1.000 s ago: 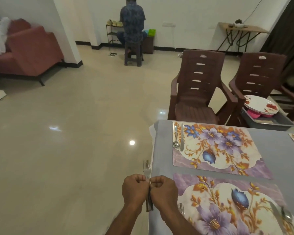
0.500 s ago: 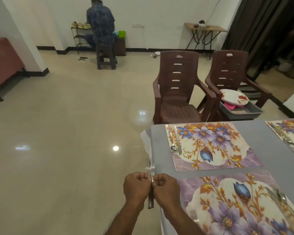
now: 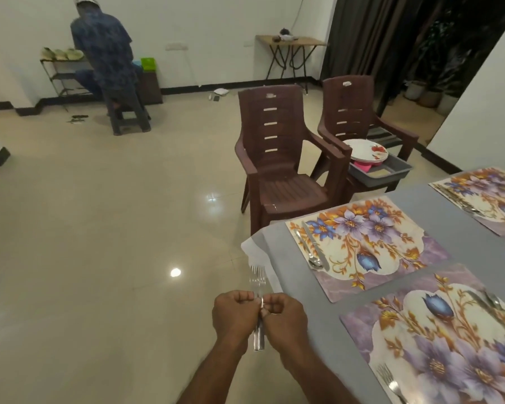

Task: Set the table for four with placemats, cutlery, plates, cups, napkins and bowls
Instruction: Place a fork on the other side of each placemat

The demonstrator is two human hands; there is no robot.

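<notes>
Both my hands hold a small bunch of steel forks [image 3: 257, 282] upright, just off the table's left corner. My left hand [image 3: 233, 314] grips the handles and my right hand [image 3: 286, 316] pinches them from the other side. On the grey table [image 3: 312, 330] lie floral placemats: the far one [image 3: 365, 243] carries a spoon and knife [image 3: 312, 249] on its left edge, the near one [image 3: 438, 342] has a fork [image 3: 389, 381] at its left and cutlery at its right, and a third mat [image 3: 487, 196] lies at the far right.
Two brown plastic chairs [image 3: 277, 170] stand past the table. A grey tub [image 3: 382, 170] on the right chair holds floral plates [image 3: 368, 150] and pink items. A person [image 3: 105, 59] sits on a stool at the far wall. A small side table [image 3: 289, 42] stands by dark curtains.
The view has swung right and a little closer to the table, so more placemats show. Both hands stay clasped on the forks in the same pose.
</notes>
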